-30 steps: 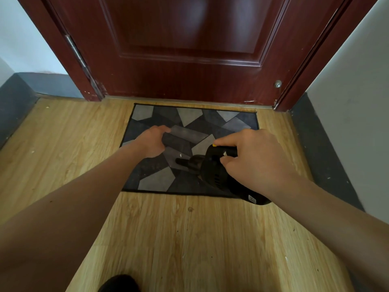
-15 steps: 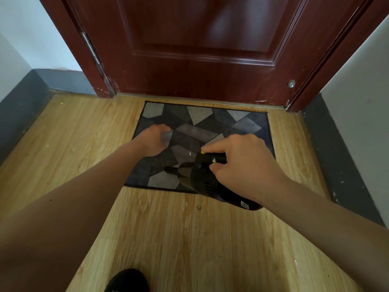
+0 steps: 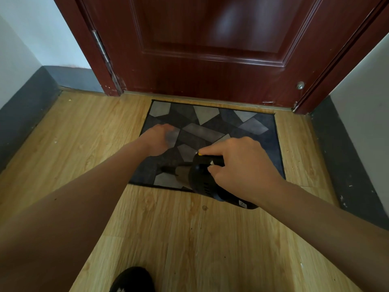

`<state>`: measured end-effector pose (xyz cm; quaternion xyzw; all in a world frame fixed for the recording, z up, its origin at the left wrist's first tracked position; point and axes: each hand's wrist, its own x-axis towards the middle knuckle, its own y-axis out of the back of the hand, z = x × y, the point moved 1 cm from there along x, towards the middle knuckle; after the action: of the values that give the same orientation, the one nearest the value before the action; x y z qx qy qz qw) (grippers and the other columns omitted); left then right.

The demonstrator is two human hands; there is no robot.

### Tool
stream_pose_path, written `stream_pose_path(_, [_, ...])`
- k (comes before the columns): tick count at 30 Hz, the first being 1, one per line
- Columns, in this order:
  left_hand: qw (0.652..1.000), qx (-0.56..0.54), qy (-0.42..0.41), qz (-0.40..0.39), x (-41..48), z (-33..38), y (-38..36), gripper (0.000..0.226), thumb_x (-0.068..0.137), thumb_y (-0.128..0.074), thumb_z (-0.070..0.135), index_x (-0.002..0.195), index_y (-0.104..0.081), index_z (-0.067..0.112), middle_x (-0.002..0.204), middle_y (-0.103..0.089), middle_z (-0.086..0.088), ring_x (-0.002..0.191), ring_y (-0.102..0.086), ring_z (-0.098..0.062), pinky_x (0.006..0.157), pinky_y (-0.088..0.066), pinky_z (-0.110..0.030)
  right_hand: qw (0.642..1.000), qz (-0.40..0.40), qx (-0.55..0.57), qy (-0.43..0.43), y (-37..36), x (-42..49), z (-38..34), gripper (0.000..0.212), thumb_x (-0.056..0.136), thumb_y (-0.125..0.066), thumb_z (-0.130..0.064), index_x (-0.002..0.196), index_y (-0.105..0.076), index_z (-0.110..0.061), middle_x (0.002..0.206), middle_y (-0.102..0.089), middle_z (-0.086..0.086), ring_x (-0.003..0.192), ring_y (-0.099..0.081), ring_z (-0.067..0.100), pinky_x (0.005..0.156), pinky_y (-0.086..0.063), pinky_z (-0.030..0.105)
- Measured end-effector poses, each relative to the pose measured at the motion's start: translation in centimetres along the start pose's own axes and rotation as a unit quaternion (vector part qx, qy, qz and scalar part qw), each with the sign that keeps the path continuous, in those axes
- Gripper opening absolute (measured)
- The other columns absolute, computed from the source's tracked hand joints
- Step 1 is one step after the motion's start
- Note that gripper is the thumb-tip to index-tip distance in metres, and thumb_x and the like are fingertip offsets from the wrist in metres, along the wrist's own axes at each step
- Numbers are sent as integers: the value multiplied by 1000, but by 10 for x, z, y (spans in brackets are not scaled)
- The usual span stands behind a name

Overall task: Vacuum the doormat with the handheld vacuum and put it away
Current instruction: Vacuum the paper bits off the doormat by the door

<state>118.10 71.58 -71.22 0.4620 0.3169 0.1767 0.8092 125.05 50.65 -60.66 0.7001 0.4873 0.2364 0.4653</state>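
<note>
A grey and dark blue patchwork doormat (image 3: 259, 131) lies on the wooden floor in front of the door. My right hand (image 3: 242, 167) grips the handle of a black handheld vacuum (image 3: 202, 182), index finger stretched toward a yellow button. The vacuum's nozzle points left over the mat's near edge. My left hand (image 3: 157, 140) rests on the left part of the mat, fingers curled down against it; whether it pinches the mat is unclear.
A dark red door (image 3: 210, 45) stands shut behind the mat, with a small metal door stop (image 3: 300, 85) low on the right. Grey skirting runs along both walls. My black shoe (image 3: 132, 279) shows at the bottom. Small crumbs dot the floor.
The vacuum and my right hand have slid toward the mat's near edge. My left hand stays on the mat's left part. The camera has shifted, so the mat sits further right.
</note>
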Motion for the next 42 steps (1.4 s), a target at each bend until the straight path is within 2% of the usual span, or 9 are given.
stream_pose_path(4, [1000,-7,-4,5,5,-2,-5,54,90,-52,5,141,-36,9,145,-39,-17,132,-40,-32,103,-35,-34,999,20,-17,-20,6,-2,13,35,82,-59,-19,108,-67,-40,103,-71,-5,90,-63,17,77,-55,34])
stream_pose_path(7, [1000,-20,-9,2,9,-1,-8,57,89,-54,5,142,-34,12,144,-39,-16,132,-39,-31,104,-34,-34,998,37,-28,-39,12,-3,27,37,83,-60,-20,112,-65,-41,101,-72,-6,73,-59,10,63,-48,20])
stream_pose_path(9, [999,-30,-17,-1,11,1,-9,57,88,-56,6,141,-37,14,141,-42,-15,129,-42,-31,102,-36,-34,997,55,-38,-48,16,-4,35,37,82,-61,-19,112,-66,-40,93,-72,-3,63,-50,8,55,-41,18])
stream_pose_path(12, [999,-42,-30,-5,15,5,-12,54,87,-59,10,138,-41,15,136,-46,-13,126,-46,-31,99,-38,-32,995,67,-46,-59,20,-4,43,37,82,-62,-18,112,-66,-39,91,-72,-2,66,-49,8,55,-41,20])
stream_pose_path(15, [999,-36,-28,-7,18,7,-14,56,86,-58,8,139,-40,16,137,-44,-14,125,-45,-30,98,-37,-32,994,74,-47,-64,20,-2,46,37,82,-63,-18,114,-66,-38,92,-72,-2,64,-47,6,51,-32,11])
stream_pose_path(18, [999,-33,-36,-15,22,5,-17,56,85,-59,11,138,-41,17,135,-47,-13,123,-47,-28,99,-38,-32,993,79,-51,-66,20,0,47,37,83,-63,-18,114,-65,-37,89,-72,0,58,-43,6,48,-29,12])
stream_pose_path(31, [999,1,-47,-23,40,6,-30,53,82,-61,11,131,-46,23,127,-53,-3,109,-52,-21,87,-45,-29,990,106,-61,-74,29,-5,56,35,83,-61,-14,109,-69,-35,89,-73,2,68,-58,16,56,-43,23])
stream_pose_path(34, [999,1,-49,-22,42,12,-31,59,82,-63,9,136,-43,22,130,-50,-6,115,-51,-24,95,-47,-36,989,110,-57,-80,31,-4,59,37,83,-61,-14,113,-67,-34,97,-73,1,72,-59,16,54,-41,22])
stream_pose_path(42, [998,18,-45,-35,39,22,-34,64,87,-57,4,144,-33,19,140,-41,-11,122,-48,-29,95,-45,-34,989,97,-73,-87,36,-4,66,38,82,-61,-16,114,-66,-35,106,-71,-2,87,-64,20,67,-47,24])
